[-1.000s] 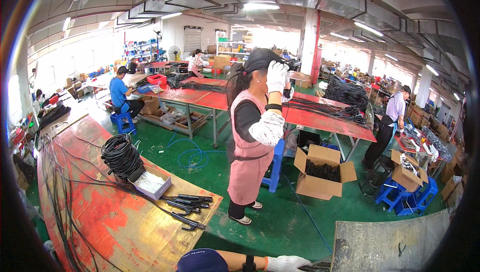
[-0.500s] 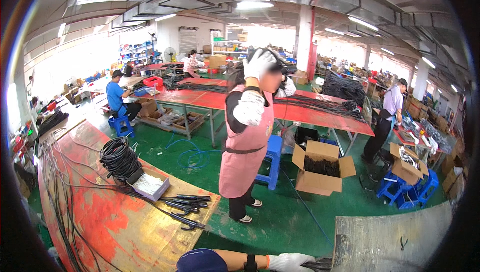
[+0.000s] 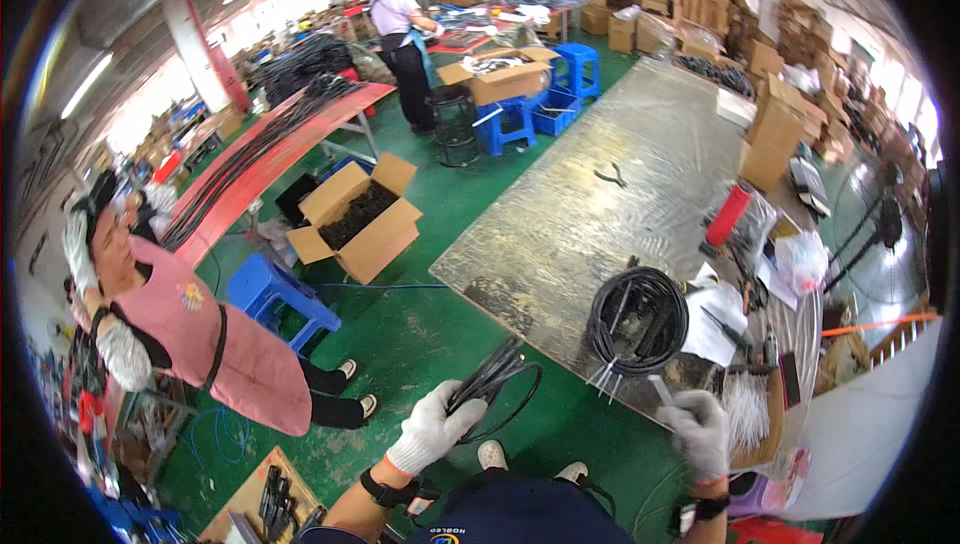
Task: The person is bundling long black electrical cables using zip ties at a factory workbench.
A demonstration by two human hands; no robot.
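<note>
My left hand (image 3: 437,429), in a white knit glove, is closed around a folded bundle of black cables (image 3: 497,372), held above the green floor. A loop of cable sags from the bundle. My right hand (image 3: 697,436), also gloved, is at the near edge of the metal-topped table (image 3: 560,224). Its fingers look curled, with a pale strip (image 3: 660,390) standing up beside them; the grip itself is unclear. Just beyond lies a coil of black cable (image 3: 637,319) with pale ends. A pile of thin white strips (image 3: 747,412) sits right of that hand.
Pliers (image 3: 610,176) and a red roll (image 3: 727,214) lie on the table. Left of me stands a co-worker in a pink apron (image 3: 215,329), both hands raised to the head. An open carton (image 3: 365,219) and a blue stool (image 3: 280,299) stand on the floor.
My view has swung right and down, bringing the metal-topped table and my right hand into sight. My left hand still grips black cables, now raised before me.
</note>
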